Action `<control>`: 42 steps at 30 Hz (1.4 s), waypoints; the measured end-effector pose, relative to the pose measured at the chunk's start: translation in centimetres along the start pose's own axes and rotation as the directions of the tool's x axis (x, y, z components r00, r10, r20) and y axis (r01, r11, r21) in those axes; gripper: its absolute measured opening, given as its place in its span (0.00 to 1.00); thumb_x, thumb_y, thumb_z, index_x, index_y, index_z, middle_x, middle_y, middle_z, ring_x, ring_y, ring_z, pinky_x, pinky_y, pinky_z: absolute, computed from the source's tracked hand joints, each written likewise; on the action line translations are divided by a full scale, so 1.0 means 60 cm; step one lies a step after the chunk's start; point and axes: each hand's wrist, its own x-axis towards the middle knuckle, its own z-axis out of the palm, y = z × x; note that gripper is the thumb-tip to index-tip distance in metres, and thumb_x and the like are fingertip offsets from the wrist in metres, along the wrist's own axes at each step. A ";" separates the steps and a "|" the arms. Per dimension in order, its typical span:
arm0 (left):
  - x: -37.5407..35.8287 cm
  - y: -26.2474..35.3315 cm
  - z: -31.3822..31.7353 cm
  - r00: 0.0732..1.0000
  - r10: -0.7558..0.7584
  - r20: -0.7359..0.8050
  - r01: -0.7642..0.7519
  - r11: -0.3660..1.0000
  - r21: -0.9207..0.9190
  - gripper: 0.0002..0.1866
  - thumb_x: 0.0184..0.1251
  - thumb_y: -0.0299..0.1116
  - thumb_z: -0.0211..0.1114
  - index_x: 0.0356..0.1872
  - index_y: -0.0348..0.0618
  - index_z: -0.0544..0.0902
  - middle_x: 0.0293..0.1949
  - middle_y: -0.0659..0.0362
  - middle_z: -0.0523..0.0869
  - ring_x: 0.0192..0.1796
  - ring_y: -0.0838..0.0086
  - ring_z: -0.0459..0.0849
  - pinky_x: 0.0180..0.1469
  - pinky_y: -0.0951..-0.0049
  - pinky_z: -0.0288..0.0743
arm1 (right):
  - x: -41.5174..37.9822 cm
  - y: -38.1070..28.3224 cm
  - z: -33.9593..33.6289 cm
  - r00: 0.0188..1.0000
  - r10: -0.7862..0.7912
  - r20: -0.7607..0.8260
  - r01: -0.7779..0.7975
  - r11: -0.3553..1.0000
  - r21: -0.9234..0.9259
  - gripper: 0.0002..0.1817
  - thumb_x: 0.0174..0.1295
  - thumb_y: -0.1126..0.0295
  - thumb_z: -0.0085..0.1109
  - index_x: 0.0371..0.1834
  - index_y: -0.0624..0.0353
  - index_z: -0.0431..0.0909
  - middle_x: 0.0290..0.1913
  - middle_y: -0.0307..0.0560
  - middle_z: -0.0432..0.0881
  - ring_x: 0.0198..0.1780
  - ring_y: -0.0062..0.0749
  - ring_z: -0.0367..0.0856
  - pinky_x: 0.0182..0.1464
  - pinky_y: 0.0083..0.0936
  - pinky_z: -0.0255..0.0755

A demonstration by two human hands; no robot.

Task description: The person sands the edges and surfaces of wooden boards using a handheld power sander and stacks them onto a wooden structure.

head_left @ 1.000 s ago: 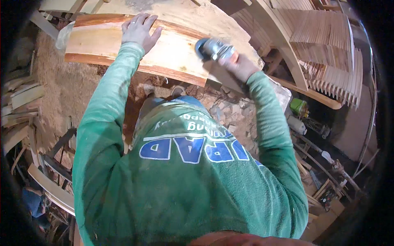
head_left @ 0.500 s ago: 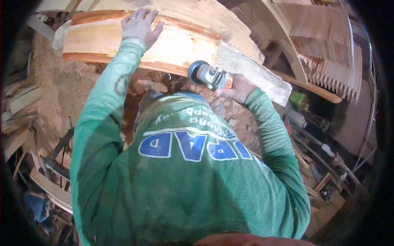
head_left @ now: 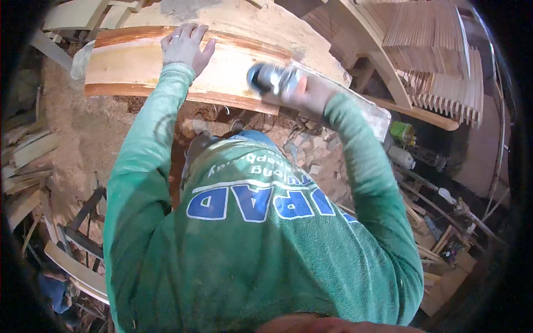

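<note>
A wide wooden board [head_left: 127,64] with reddish-brown long edges lies across a workbench. My left hand [head_left: 186,49] rests flat on its upper part, fingers spread, with a ring on one finger. My right hand [head_left: 312,95] is wrapped round a handheld power grinder [head_left: 273,79], which is blurred by motion. The grinder's round dark head is over the right end of the board; whether it touches the wood I cannot tell.
A grey, dusty plank [head_left: 375,114] extends right of the board. Stacked thin wooden slats [head_left: 427,39] and a curved wooden piece [head_left: 369,39] stand at upper right. Scrap wood [head_left: 36,147] lies at left. A green container [head_left: 401,132] sits at right.
The grinder and my right hand have moved up and slightly left, over the board's right end. The board appears slightly lower in view. My left hand stays on it.
</note>
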 end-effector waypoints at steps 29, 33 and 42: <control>0.013 0.010 -0.007 1.000 -0.005 0.024 0.003 0.995 0.097 0.27 0.72 0.58 0.54 0.64 0.57 0.80 0.64 0.57 0.80 0.69 0.64 0.76 0.71 0.48 0.57 | -0.069 0.006 0.143 0.995 0.037 -0.096 -0.030 0.997 0.073 0.38 0.58 0.34 0.66 0.59 0.55 0.83 0.52 0.54 0.88 0.56 0.44 0.86 0.63 0.37 0.74; 0.046 0.022 -0.013 0.992 -0.006 0.124 -0.009 0.993 0.118 0.26 0.73 0.59 0.51 0.60 0.56 0.83 0.63 0.55 0.82 0.66 0.63 0.78 0.72 0.47 0.56 | -0.050 -0.063 0.165 0.984 0.117 -0.131 -0.106 0.991 0.086 0.38 0.59 0.33 0.63 0.59 0.54 0.83 0.54 0.58 0.87 0.57 0.50 0.85 0.62 0.40 0.74; 0.050 0.024 -0.017 0.987 -0.001 0.159 -0.012 0.996 0.086 0.26 0.76 0.57 0.49 0.57 0.54 0.86 0.59 0.56 0.86 0.66 0.62 0.78 0.74 0.47 0.52 | -0.085 0.008 0.095 0.981 0.184 -0.060 -0.181 0.982 0.051 0.40 0.55 0.33 0.66 0.60 0.55 0.83 0.53 0.58 0.87 0.57 0.49 0.85 0.63 0.39 0.74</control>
